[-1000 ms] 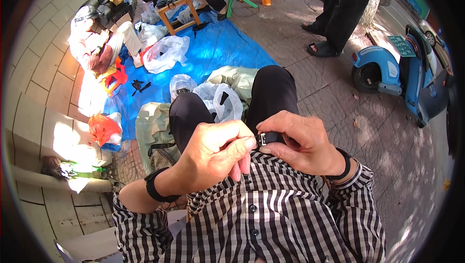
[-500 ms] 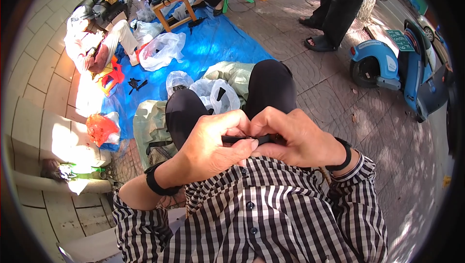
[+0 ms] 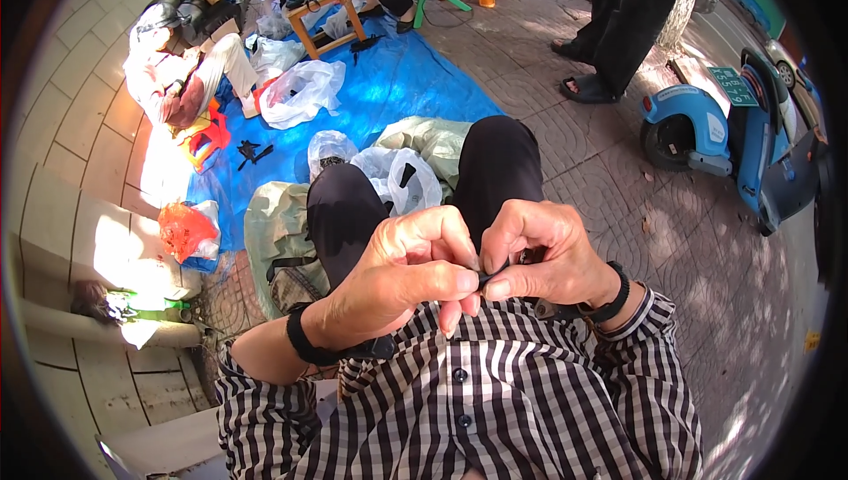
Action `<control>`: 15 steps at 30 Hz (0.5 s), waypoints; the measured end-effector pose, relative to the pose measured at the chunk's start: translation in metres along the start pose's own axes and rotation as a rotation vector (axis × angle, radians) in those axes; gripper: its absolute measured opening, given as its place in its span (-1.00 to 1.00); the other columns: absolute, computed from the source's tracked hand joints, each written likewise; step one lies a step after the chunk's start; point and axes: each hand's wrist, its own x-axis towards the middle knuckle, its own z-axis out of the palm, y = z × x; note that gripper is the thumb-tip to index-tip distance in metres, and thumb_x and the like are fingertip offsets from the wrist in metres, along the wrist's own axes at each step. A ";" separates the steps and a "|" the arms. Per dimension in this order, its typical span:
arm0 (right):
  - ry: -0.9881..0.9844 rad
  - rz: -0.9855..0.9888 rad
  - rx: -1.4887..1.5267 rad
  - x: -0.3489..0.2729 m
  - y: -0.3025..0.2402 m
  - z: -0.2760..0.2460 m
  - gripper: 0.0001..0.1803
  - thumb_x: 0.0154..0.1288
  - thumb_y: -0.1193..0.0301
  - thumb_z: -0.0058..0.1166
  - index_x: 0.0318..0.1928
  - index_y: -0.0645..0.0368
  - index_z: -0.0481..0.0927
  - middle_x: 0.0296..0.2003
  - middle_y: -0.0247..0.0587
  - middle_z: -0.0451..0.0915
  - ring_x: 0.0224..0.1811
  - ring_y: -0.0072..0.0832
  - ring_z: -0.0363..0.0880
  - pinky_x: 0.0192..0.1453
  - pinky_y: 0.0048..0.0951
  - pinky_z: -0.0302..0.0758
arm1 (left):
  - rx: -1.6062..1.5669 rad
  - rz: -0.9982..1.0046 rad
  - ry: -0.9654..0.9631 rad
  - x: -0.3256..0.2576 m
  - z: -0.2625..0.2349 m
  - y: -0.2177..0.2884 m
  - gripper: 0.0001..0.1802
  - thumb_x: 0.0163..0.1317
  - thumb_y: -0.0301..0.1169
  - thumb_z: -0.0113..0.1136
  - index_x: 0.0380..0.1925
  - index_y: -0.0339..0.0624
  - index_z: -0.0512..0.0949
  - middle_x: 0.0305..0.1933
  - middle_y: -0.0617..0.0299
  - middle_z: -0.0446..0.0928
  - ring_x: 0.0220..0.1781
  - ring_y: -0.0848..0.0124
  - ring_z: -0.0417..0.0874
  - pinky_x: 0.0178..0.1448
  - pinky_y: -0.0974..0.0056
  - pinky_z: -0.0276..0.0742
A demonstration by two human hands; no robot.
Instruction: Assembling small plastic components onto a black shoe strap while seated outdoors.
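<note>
- Pinching a small black piece (image 3: pixel 492 274) between the left hand (image 3: pixel 415 272) and the right hand (image 3: pixel 549 255), held above the lap, in front of the checked shirt (image 3: pixel 495 392).
- How does it look?
- Plain black, narrow where it shows. Only a short bit is exposed between the fingertips, slanting up to the right. Fingers cover the rest, so can't tell full shape or length.
- Grip state?
- Left grip: thumb and forefinger together on the piece's left end, lower fingers curled beneath. Right grip: thumb and forefinger clamped on it from the other side. Fingertips of the two hands nearly meet.
- On the wrists?
- Black band (image 3: pixel 305 339) on the left, dark bracelet (image 3: pixel 612 297) on the right.
- Around the lap?
- Knees in black trousers (image 3: pixel 499 162). Just beyond them: white plastic bag (image 3: pixel 426 190), black item (image 3: pixel 406 174) at its mouth, pale green sack (image 3: pixel 433 137) beside it.
- Further out?
- Blue sheet (image 3: pixel 415 74) on the paving, loose black pieces (image 3: pixel 253 154) lying on it, left side. Standing person (image 3: pixel 627 12) in dark trousers and sandals, ahead right. Blue scooter (image 3: pixel 698 118) far right.
</note>
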 end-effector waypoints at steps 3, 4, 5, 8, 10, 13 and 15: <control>0.002 0.089 0.226 -0.001 0.004 0.003 -0.80 0.12 0.46 0.27 -0.32 0.19 0.48 -0.42 -0.42 0.53 -0.44 -0.72 0.48 -0.39 -0.66 0.39 | -0.046 -0.014 -0.017 -0.001 -0.002 -0.003 -0.91 0.16 -0.52 0.09 -0.40 -0.30 0.40 -0.51 0.08 0.53 -0.58 0.45 0.56 -0.53 0.42 0.49; 0.002 0.090 0.226 -0.001 0.003 0.004 -0.80 0.12 0.46 0.27 -0.32 0.19 0.48 -0.42 -0.42 0.53 -0.44 -0.72 0.48 -0.39 -0.66 0.39 | -0.072 -0.016 -0.025 -0.001 -0.002 -0.004 -0.91 0.15 -0.53 0.10 -0.39 -0.30 0.40 -0.51 0.08 0.53 -0.59 0.44 0.56 -0.53 0.42 0.50; -0.014 0.128 0.316 0.000 0.002 0.004 -0.80 0.12 0.47 0.26 -0.33 0.20 0.47 -0.42 -0.39 0.52 -0.45 -0.71 0.48 -0.39 -0.66 0.40 | -0.099 -0.018 -0.032 -0.001 -0.002 -0.005 -0.91 0.14 -0.53 0.10 -0.39 -0.30 0.40 -0.52 0.07 0.53 -0.59 0.44 0.56 -0.53 0.42 0.50; -0.060 0.185 0.443 0.000 0.002 0.003 -0.81 0.14 0.49 0.24 -0.33 0.22 0.46 -0.43 -0.35 0.52 -0.45 -0.70 0.48 -0.40 -0.67 0.41 | -0.129 -0.020 -0.081 -0.002 -0.002 -0.006 -0.90 0.13 -0.55 0.11 -0.38 -0.31 0.40 -0.51 0.05 0.53 -0.58 0.42 0.57 -0.53 0.42 0.51; -0.092 0.201 0.478 0.000 0.002 0.003 -0.81 0.15 0.49 0.23 -0.34 0.23 0.45 -0.43 -0.33 0.51 -0.46 -0.69 0.48 -0.40 -0.68 0.41 | -0.123 -0.033 -0.080 -0.003 -0.003 -0.008 -0.90 0.13 -0.55 0.10 -0.37 -0.31 0.39 -0.51 0.04 0.53 -0.59 0.43 0.57 -0.53 0.42 0.50; -0.093 0.245 0.554 -0.001 0.003 0.004 -0.81 0.17 0.49 0.21 -0.32 0.25 0.44 -0.43 -0.32 0.52 -0.47 -0.69 0.48 -0.40 -0.67 0.41 | -0.022 -0.044 -0.073 -0.005 -0.004 -0.002 -0.88 0.12 -0.56 0.10 -0.35 -0.31 0.38 -0.50 0.06 0.54 -0.59 0.45 0.57 -0.52 0.42 0.50; -0.024 0.204 0.488 0.001 0.002 0.007 -0.82 0.19 0.49 0.19 -0.31 0.24 0.43 -0.44 -0.33 0.51 -0.46 -0.69 0.48 -0.39 -0.67 0.41 | 0.073 -0.035 -0.061 -0.005 -0.001 0.002 -0.86 0.11 -0.56 0.10 -0.34 -0.31 0.38 -0.50 0.08 0.55 -0.58 0.47 0.57 -0.51 0.43 0.49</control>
